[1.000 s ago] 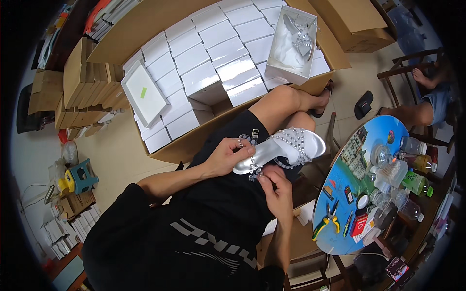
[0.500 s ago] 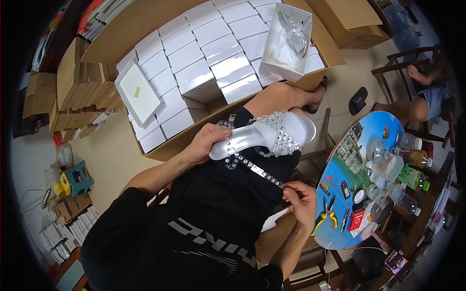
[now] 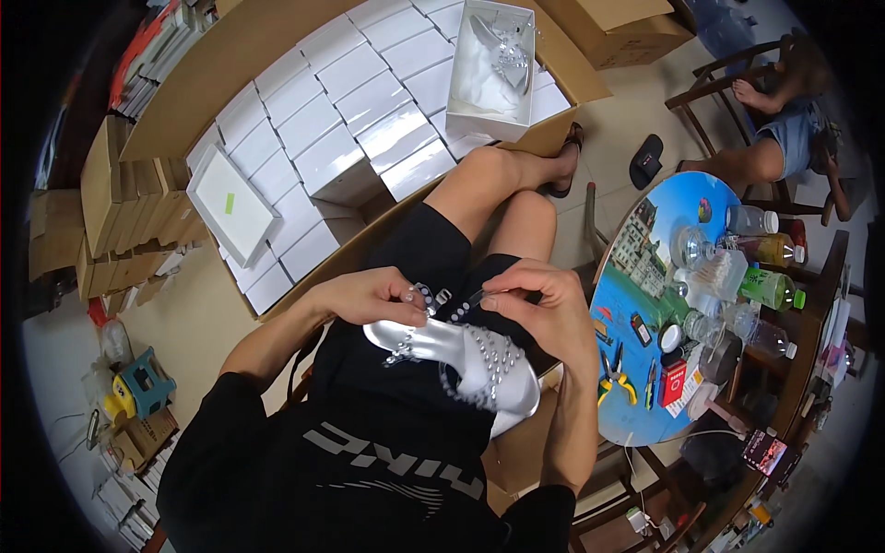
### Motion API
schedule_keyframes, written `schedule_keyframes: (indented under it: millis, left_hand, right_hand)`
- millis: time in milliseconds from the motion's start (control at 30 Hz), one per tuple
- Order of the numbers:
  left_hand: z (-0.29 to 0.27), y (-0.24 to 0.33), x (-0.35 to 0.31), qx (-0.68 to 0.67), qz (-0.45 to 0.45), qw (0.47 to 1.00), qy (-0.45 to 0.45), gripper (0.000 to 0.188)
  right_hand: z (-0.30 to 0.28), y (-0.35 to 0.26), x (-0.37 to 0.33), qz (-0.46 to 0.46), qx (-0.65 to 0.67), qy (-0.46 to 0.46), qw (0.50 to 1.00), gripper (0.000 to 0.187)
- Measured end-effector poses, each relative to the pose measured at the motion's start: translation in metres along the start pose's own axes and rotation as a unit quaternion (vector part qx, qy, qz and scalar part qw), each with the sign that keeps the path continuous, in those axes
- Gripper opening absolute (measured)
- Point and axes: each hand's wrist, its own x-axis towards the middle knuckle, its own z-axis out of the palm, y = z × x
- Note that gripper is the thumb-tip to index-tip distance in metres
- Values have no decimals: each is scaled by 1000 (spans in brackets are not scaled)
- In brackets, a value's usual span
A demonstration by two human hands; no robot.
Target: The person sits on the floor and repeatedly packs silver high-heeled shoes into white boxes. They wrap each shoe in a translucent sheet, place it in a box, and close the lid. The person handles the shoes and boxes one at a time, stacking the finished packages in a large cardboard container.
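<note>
A silver sandal with clear, studded straps lies across my lap, its toe pointing right and white padding under the front straps. My left hand is closed on it near the heel, thumb over the insole edge. Beside the small buckle, my right hand pinches the sandal's studded ankle strap between thumb and fingers. The strap's far end is partly hidden by the fingers. Ahead, an open white shoebox holds the other clear sandal and white paper.
A large carton packed with white shoeboxes stands before my knees, a box lid on top. At right, a round table bears bottles, pliers and a red box. Another person sits at far right.
The sandal has come nearer my body and tilted, toe lower. My right hand has swung up and forward with the ankle strap, bringing it close to the buckle side and my left hand.
</note>
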Motion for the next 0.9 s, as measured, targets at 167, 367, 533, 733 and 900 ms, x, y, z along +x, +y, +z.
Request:
schedule_keyframes:
  millis: [167,367,533,733,900]
  left_hand:
    - [15,-18,6,-29,-116,978,174,38]
    - [41,-39,21,-105,-2,917,386,24]
    - [44,-35,23,59,127,873,467,16]
    - [54,-31,41,79,182,849,491,12]
    - [59,-29,45,-17,141,871,471,16]
  right_hand:
    - [54,-11,-9,-138,-167,69,974,19]
    - [107,17,-24,-202,-311,157,915,44]
    - [122,34,-41,-11,64,315,947,77]
    - [102,61,1,47,417,93,903,64]
    - [99,54,16,36,445,103,889,60]
